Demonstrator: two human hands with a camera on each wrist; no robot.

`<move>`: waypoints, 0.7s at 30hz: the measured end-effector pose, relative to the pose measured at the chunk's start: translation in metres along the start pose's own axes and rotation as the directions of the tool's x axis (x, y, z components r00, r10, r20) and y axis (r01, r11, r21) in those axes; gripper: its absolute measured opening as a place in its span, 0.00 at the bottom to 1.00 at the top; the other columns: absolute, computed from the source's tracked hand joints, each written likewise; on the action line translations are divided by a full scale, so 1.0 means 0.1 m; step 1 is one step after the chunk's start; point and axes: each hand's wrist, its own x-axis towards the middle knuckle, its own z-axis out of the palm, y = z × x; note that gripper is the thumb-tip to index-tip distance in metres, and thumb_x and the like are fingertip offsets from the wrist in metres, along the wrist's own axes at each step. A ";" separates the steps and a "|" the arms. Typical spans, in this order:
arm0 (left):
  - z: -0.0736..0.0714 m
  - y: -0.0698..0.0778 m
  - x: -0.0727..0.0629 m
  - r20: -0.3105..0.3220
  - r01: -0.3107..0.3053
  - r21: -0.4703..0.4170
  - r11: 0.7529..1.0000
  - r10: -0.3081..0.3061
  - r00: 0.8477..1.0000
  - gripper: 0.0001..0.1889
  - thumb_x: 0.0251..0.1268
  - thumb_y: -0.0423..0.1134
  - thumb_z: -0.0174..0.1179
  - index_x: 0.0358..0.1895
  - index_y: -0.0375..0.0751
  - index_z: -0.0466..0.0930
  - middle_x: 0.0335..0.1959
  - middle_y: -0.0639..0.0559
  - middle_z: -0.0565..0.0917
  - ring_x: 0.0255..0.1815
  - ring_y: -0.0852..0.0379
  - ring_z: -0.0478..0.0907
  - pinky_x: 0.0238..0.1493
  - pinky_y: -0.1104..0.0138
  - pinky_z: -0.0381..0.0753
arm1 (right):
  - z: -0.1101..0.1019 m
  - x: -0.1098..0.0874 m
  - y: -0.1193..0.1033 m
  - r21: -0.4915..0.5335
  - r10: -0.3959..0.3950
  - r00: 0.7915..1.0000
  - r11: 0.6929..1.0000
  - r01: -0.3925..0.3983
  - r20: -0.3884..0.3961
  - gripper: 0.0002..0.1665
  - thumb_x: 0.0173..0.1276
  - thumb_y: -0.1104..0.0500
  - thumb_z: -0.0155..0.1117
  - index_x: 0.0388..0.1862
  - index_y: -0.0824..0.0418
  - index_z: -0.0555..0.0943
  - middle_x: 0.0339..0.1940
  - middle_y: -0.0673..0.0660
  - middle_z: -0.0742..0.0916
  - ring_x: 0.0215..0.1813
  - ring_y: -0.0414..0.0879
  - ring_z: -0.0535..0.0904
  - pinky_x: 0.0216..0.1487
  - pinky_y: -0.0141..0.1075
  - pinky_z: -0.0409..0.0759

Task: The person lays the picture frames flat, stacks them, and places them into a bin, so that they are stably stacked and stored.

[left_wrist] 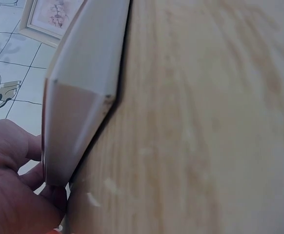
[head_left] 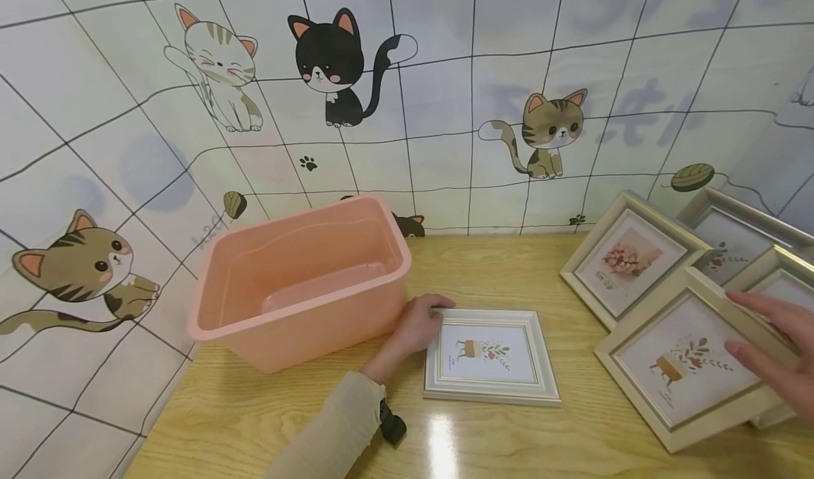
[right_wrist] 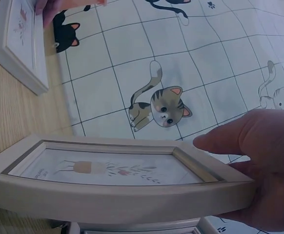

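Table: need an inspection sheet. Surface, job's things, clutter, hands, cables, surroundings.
Surface: wood-grain table, bright glare toward the front.
Job's things: white frame face up on the table; cream frame tilted, picture showing.
Clutter: pink bin at left; at least three more frames overlapping at right.
Hands: left hand grips the white frame's corner; right hand holds the cream frame.
Cables: nothing seen.
Surroundings: wall with cartoon cats.
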 end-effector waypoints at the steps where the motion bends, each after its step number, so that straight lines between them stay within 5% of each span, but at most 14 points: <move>1: 0.00 0.00 0.00 -0.004 -0.004 0.000 1.000 0.004 1.000 0.16 0.70 0.23 0.53 0.51 0.39 0.88 0.52 0.47 0.87 0.62 0.50 0.79 0.64 0.54 0.75 | 0.01 -0.01 0.02 0.015 0.013 1.000 1.000 -0.013 -0.001 0.39 0.60 0.80 0.65 0.72 0.69 0.72 0.57 0.32 0.79 0.48 0.11 0.64 0.45 0.12 0.67; 5: 0.01 0.02 0.00 -0.027 -0.031 -0.015 0.999 0.031 0.999 0.17 0.68 0.22 0.54 0.51 0.40 0.88 0.51 0.49 0.87 0.61 0.50 0.79 0.63 0.54 0.76 | 0.07 -0.08 0.06 0.080 0.151 0.988 0.985 -0.153 0.036 0.44 0.67 0.82 0.56 0.78 0.53 0.67 0.55 0.15 0.66 0.47 0.11 0.65 0.39 0.15 0.73; 8: 0.01 0.05 -0.01 -0.047 -0.061 -0.041 0.997 0.059 0.997 0.16 0.69 0.23 0.56 0.53 0.39 0.88 0.53 0.48 0.87 0.62 0.49 0.79 0.64 0.54 0.75 | 0.07 -0.10 0.07 0.089 0.239 0.969 0.966 -0.243 0.057 0.42 0.72 0.80 0.53 0.78 0.47 0.67 0.50 0.14 0.64 0.39 0.12 0.67 0.24 0.20 0.72; 16: -0.04 0.21 -0.05 -0.099 -0.115 -0.030 0.993 0.112 0.989 0.15 0.71 0.32 0.63 0.58 0.44 0.86 0.57 0.52 0.85 0.66 0.50 0.75 0.71 0.52 0.67 | 0.08 -0.12 0.10 0.152 0.263 0.964 0.952 -0.265 0.032 0.35 0.77 0.72 0.54 0.79 0.51 0.67 0.52 0.17 0.70 0.40 0.14 0.71 0.25 0.20 0.74; 21: -0.04 0.41 -0.13 -0.071 -0.135 -0.069 0.989 0.130 0.989 0.16 0.74 0.41 0.62 0.62 0.47 0.84 0.61 0.54 0.83 0.68 0.51 0.74 0.71 0.51 0.67 | 0.08 -0.01 -0.09 0.249 0.248 0.969 0.938 -0.242 0.007 0.35 0.76 0.73 0.54 0.76 0.48 0.71 0.54 0.21 0.75 0.41 0.16 0.74 0.27 0.19 0.75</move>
